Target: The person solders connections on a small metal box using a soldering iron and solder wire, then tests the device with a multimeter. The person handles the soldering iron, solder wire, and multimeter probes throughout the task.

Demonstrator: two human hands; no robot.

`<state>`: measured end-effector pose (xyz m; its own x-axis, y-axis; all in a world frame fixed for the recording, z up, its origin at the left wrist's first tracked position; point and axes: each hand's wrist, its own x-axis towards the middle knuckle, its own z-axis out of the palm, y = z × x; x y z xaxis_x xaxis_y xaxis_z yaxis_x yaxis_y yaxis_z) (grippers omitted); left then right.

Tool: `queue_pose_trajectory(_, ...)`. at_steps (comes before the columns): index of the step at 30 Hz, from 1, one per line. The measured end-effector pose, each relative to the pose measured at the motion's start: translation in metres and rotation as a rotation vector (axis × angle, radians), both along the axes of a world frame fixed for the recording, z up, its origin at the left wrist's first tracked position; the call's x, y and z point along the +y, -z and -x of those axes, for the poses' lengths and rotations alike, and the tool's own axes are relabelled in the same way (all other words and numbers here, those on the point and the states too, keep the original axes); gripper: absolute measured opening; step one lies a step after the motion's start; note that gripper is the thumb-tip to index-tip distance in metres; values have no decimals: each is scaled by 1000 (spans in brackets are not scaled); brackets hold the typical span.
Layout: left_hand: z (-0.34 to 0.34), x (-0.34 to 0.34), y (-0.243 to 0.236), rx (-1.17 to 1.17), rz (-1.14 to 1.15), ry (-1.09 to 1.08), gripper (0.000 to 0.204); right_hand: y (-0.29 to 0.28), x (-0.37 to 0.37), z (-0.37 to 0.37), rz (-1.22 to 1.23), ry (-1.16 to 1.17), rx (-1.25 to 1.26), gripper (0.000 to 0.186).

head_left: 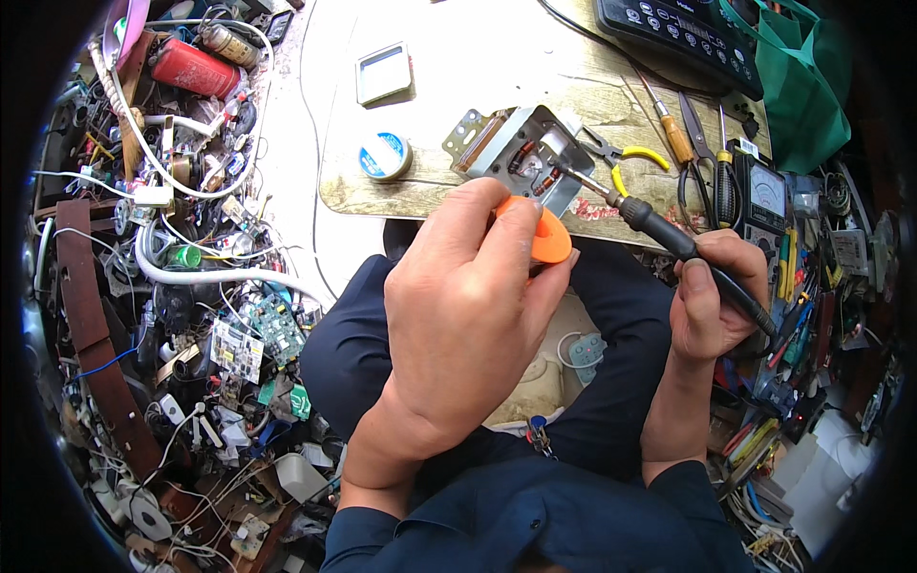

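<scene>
My right hand (pixel 716 301) grips a soldering iron (pixel 659 227) by its black handle, like a pen. The iron's tip reaches inside an open grey metal housing (pixel 511 138), beside small coil-like parts with reddish-brown windings. That housing sits at the table's near edge, its open side toward me. Between the fingers of my left hand (pixel 463 296) is an orange, round, spool-like thing (pixel 550 241), partly covered by the hand, just below the housing. Whether a wire runs from it to the iron's tip cannot be made out.
Yellow-handled pliers (pixel 640 153), a wooden-handled screwdriver (pixel 676 138), black scissors (pixel 695 162) and an analog meter (pixel 767 196) lie to the right. A round blue-and-white tin (pixel 386 156) and a small square frame (pixel 384 74) rest on the table (pixel 368 196). Circuit boards (pixel 277 325) and cables crowd the left.
</scene>
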<state>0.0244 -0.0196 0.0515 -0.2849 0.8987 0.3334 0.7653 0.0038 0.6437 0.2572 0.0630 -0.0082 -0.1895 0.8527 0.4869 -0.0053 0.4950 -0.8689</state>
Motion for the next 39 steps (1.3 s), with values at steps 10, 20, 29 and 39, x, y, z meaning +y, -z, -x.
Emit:
queue_pose_trajectory(10,1,-1,-3,0,20,-15,40,1,-1,-1,4,10,-15,25)
queue_pose_trajectory(20,3,-7,-9,-34,-1,19,41,-5,-1,1,24,-18,100,27)
queue_pose_trajectory(29,2,-5,-3,4,-16,13,45,-3,0,6,25,16,123,26)
queue_pose_trajectory(39,-1,-3,-2,38,-45,7,51,-6,2,8,10,4,132,24)
